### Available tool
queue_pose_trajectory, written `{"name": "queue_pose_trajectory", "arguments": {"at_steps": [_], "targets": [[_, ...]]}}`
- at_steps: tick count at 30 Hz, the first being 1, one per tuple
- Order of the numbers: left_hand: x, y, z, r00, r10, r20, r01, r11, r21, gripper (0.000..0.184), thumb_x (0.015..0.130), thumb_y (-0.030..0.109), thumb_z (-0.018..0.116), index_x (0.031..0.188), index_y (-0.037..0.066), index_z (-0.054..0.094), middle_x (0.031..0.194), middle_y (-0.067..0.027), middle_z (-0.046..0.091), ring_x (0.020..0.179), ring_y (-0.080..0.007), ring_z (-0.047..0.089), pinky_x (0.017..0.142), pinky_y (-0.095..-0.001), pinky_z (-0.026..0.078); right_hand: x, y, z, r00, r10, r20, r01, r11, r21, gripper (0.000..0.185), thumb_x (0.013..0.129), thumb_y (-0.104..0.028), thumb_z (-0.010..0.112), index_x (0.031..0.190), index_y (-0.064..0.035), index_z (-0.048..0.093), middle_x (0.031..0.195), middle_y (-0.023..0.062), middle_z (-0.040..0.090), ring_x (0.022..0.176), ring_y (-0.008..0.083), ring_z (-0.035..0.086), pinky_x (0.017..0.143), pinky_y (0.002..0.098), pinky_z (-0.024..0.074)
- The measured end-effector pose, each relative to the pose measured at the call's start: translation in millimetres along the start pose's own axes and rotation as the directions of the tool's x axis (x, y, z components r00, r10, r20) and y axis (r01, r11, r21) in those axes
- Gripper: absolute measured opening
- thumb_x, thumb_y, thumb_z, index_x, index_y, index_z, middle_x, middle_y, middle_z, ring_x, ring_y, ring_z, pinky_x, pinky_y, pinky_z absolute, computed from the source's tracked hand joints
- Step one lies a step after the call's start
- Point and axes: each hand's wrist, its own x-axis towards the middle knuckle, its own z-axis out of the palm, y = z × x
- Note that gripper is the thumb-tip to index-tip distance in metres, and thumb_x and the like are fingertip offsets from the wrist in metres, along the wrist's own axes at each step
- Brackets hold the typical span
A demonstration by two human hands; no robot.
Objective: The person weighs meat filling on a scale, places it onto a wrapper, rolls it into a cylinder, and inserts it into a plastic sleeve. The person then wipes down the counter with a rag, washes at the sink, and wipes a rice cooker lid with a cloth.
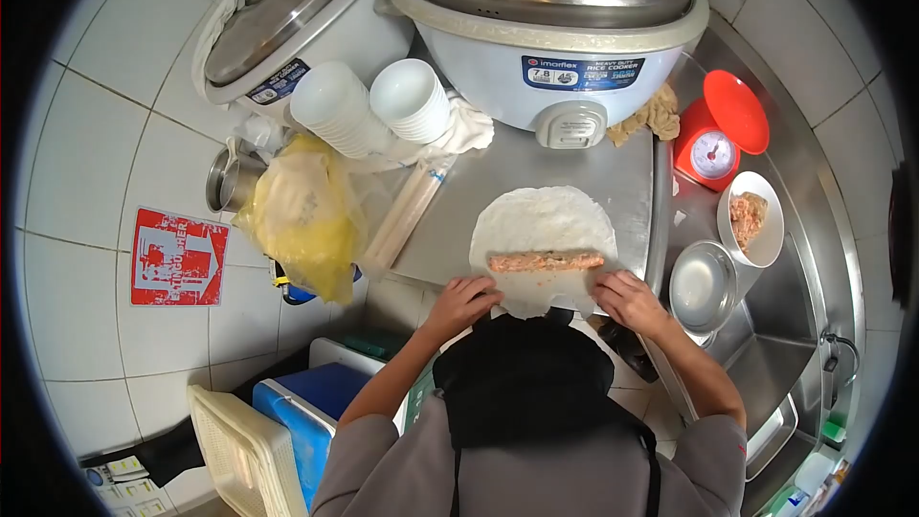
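Resting at the two near sides of a round white wrapper (544, 214), the left hand (464, 304) and the right hand (630, 303) stand well apart from each other. The fingers of both are bent inward toward the wrapper's near edge. The thumbs are mostly hidden, so I cannot tell whether either hand pinches that edge or only touches it.

Just beyond the fingertips, a strip of pinkish filling (546, 261) lies on the near half of the wrapper. Its long axis runs from left to right, roughly square to the person's forward line and level with the span between the hands. Its left end sits just past the left fingertips and its right end just past the right ones; neither hand is clearly nearer. A short flap of bare wrapper lies between the strip and the body, and a much wider bare part spreads out on the far side.

Under the wrapper is a metal table (507, 168). Off to the right, well apart from the hands, stands a white bowl (775, 232) with similar filling, beside a red scale (708, 148). Farthest forward is a big rice cooker (565, 72).
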Motion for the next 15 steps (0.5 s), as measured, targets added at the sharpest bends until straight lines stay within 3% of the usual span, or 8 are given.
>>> {"name": "queue_pose_trajectory", "arguments": {"at_steps": [3,4,6,7,9,10,12,15], "targets": [[13,4,-3,0.990,-0.030,-0.139,0.020,0.997,-0.072,0.018,0.077,0.008,0.069,0.093,0.013,0.063,0.109,-0.0037,0.058,0.098,-0.0196,0.058,0.079,-0.0334,0.040,13,3,1,1.000,-0.013,-0.011,0.013,1.000,-0.005,0.014,0.079,-0.006,0.063,0.093,-0.0023,0.060,0.098,0.0105,0.057,0.090,0.0271,0.055,0.080,0.0365,0.0457],[22,5,-5,0.989,-0.026,-0.143,0.016,0.998,-0.067,0.018,0.077,0.008,0.069,0.093,0.013,0.063,0.109,-0.0037,0.058,0.098,-0.0196,0.058,0.079,-0.0334,0.040,19,6,6,0.985,0.099,-0.138,-0.096,0.995,0.025,0.013,0.080,-0.005,0.062,0.092,-0.0017,0.059,0.096,0.0115,0.057,0.089,0.0282,0.055,0.079,0.0370,0.0454],[42,6,-5,0.924,-0.216,-0.317,0.195,0.976,-0.096,0.013,0.081,0.009,0.065,0.093,0.010,0.060,0.102,-0.0063,0.061,0.091,-0.0223,0.060,0.077,-0.0337,0.041,38,8,4,0.915,0.230,-0.332,-0.208,0.973,0.102,0.009,0.083,-0.003,0.057,0.092,-0.0007,0.056,0.091,0.0154,0.058,0.083,0.0320,0.056,0.073,0.0384,0.0445],[51,1,0,0.924,-0.211,-0.319,0.190,0.977,-0.094,0.013,0.081,0.009,0.065,0.093,0.010,0.060,0.102,-0.0063,0.061,0.091,-0.0223,0.060,0.077,-0.0337,0.041,47,11,7,0.914,0.229,-0.336,-0.207,0.973,0.099,0.009,0.083,-0.003,0.057,0.092,-0.0007,0.056,0.091,0.0154,0.058,0.083,0.0320,0.056,0.073,0.0384,0.0445],[69,-9,9,0.846,-0.446,-0.291,0.382,0.889,-0.251,0.008,0.086,0.012,0.061,0.090,0.006,0.057,0.095,-0.0109,0.064,0.084,-0.0263,0.061,0.078,-0.0373,0.041,62,22,17,0.778,0.549,-0.304,-0.476,0.832,0.284,0.009,0.086,-0.005,0.055,0.094,-0.0009,0.055,0.086,0.0178,0.058,0.079,0.0340,0.056,0.070,0.0400,0.0445],[78,-13,10,0.848,-0.439,-0.297,0.374,0.893,-0.250,0.008,0.086,0.012,0.061,0.090,0.006,0.057,0.095,-0.0109,0.064,0.084,-0.0263,0.061,0.078,-0.0373,0.041,71,27,21,0.701,0.646,-0.300,-0.527,0.754,0.392,0.008,0.088,-0.008,0.056,0.093,-0.0014,0.055,0.081,0.0178,0.059,0.071,0.0343,0.057,0.065,0.0407,0.0447],[92,-19,9,0.767,-0.608,-0.202,0.542,0.784,-0.302,0.012,0.088,0.013,0.058,0.097,0.005,0.057,0.086,-0.0118,0.064,0.077,-0.0301,0.060,0.079,-0.0392,0.041,80,38,24,0.678,0.675,-0.290,-0.565,0.731,0.382,0.008,0.087,-0.009,0.058,0.091,-0.0018,0.058,0.080,0.0169,0.059,0.070,0.0337,0.058,0.064,0.0405,0.0452],[107,-26,6,0.750,-0.622,-0.226,0.581,0.782,-0.226,0.018,0.088,0.012,0.057,0.105,0.006,0.057,0.093,-0.0125,0.063,0.085,-0.0288,0.060,0.080,-0.0380,0.041,87,47,28,0.637,0.707,-0.307,-0.606,0.706,0.367,0.009,0.086,-0.011,0.060,0.089,-0.0027,0.062,0.080,0.0152,0.061,0.070,0.0326,0.060,0.063,0.0398,0.0462]]}}
